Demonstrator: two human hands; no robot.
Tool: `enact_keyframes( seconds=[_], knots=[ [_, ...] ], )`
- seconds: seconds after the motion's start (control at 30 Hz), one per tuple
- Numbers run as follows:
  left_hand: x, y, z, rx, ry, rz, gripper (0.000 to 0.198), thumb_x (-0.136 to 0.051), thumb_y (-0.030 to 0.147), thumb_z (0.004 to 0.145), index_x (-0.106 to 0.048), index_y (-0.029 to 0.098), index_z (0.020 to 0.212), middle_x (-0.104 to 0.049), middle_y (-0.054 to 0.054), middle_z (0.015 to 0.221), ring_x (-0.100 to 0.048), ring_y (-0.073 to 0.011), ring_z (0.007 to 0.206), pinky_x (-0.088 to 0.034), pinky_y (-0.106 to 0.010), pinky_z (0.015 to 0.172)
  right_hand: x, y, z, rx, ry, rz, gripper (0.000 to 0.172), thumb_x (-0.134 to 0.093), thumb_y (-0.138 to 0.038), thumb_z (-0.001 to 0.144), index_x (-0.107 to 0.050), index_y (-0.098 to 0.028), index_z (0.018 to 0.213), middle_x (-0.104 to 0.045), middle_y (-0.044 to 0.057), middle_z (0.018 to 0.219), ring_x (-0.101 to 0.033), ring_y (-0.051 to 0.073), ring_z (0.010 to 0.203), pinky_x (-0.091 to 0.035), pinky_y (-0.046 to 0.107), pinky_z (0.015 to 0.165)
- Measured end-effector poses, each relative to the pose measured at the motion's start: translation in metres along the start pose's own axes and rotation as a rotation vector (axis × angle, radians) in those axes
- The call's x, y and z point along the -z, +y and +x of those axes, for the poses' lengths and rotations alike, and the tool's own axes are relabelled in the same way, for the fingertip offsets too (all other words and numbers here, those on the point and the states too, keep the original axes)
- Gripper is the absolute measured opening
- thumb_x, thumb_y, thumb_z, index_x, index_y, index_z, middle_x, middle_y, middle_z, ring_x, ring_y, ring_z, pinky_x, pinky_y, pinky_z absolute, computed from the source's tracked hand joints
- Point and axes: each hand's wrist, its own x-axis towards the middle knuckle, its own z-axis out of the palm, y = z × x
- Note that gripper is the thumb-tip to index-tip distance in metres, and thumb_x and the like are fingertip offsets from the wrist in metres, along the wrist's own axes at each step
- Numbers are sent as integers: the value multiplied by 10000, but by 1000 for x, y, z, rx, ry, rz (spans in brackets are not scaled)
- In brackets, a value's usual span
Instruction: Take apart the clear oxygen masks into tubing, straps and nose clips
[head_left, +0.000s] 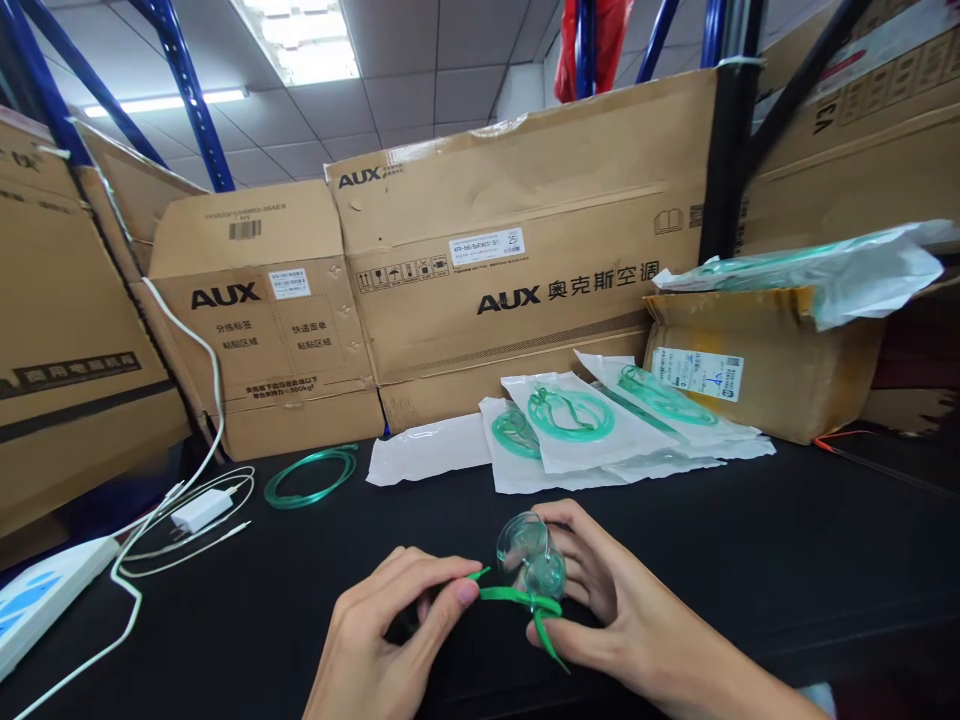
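A clear green-tinted oxygen mask [531, 558] rests in the fingers of my right hand [600, 590], which curl round its right side and underside. A bright green elastic strap [517, 595] is looped at the mask's lower edge, and one tail hangs down by my right thumb. My left hand [409, 620] pinches the strap's other stretch between thumb and forefinger, with a short end poking out above. Both hands are held over the black table [712, 560]. Part of the mask is hidden behind my right fingers.
A coiled green tube [311, 478] lies at the left. White packets [592, 455] with green tubing are piled at the back, near a small carton [765, 365] topped by another packet [825, 265]. A charger [202, 510], cables and a power strip [45, 600] occupy the left. Large cartons [510, 250] stand behind.
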Motion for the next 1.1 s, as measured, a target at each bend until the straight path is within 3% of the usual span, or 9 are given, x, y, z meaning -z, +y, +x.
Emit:
enact_keyframes(
  seconds=[0.33, 0.6, 0.73, 0.97, 1.1],
  knots=[
    [-12, -4, -2, -1, 31, 57, 119, -703, 292, 988, -820, 313, 998, -752, 22, 808, -568, -149, 642, -457, -242, 621, -3, -1, -1, -38, -26, 17, 571, -747, -74, 776, -485, -282, 1238, -667, 22, 1198, -673, 216, 1177, -541, 384, 999],
    [-8, -7, 0, -117, 7, 171, 111, -698, 233, 985, -799, 273, 1008, -769, 22, 810, -565, -145, 620, -487, -236, 611, -2, -7, -3, -32, -62, -6, 554, -764, -84, 785, -514, -295, 1232, -681, -19, 1110, -669, 181, 1112, -532, 351, 996],
    [-9, -4, -1, -103, 53, 209, 116, -698, 208, 979, -794, 273, 983, -744, 30, 764, -533, -151, 604, -490, -253, 639, -2, -9, -4, -39, -71, -22, 541, -761, -76, 796, -520, -300, 1225, -665, -36, 1054, -667, 181, 1088, -530, 351, 984],
    [-7, -2, -2, -244, 33, 279, 122, -705, 170, 977, -767, 256, 1038, -756, 50, 777, -568, -128, 571, -506, -277, 706, -3, -7, -1, -23, -3, -93, 579, -779, -32, 720, -561, -296, 1186, -666, -41, 1067, -652, 188, 1098, -482, 334, 1008],
    [-11, -1, -5, -236, 47, 283, 105, -716, 192, 977, -763, 276, 1020, -749, 69, 760, -550, -131, 560, -485, -285, 690, -5, -7, 0, -9, 35, -225, 536, -737, -11, 685, -604, -303, 1115, -675, -50, 1045, -654, 191, 1064, -492, 309, 941]
  ],
)
